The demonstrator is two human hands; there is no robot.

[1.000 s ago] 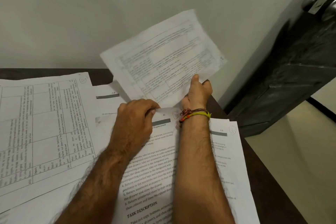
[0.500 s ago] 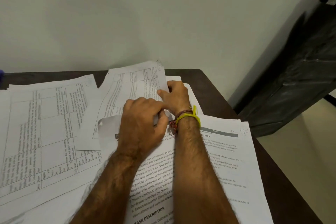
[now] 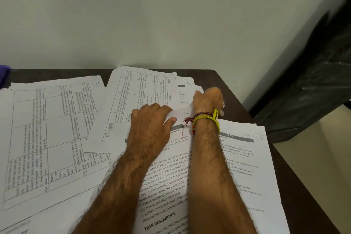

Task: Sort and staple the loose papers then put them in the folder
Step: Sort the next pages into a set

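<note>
Lowered from where it was held up against the wall a second ago, the table-printed sheet (image 3: 140, 93) now lies flat at the centre of the frame, overlapping other loose papers. Right of it, the right hand (image 3: 208, 100) has slid toward the upper right and sits with fingers curled at the edge of a small stack (image 3: 185, 89); whether it pinches a page there I cannot tell. Just below the sheet, the left hand (image 3: 150, 125) rests with bent fingers on a text page (image 3: 171, 173), its thumb against a lifted paper edge. A larger table-printed sheet (image 3: 49, 135) fills the left, and another text page (image 3: 245, 157) lies at the right, all on the dark table (image 3: 235, 100). Sorting looks underway only: piles are rough, and no stapler or folder is in view, so stapling and filing both remain.
</note>
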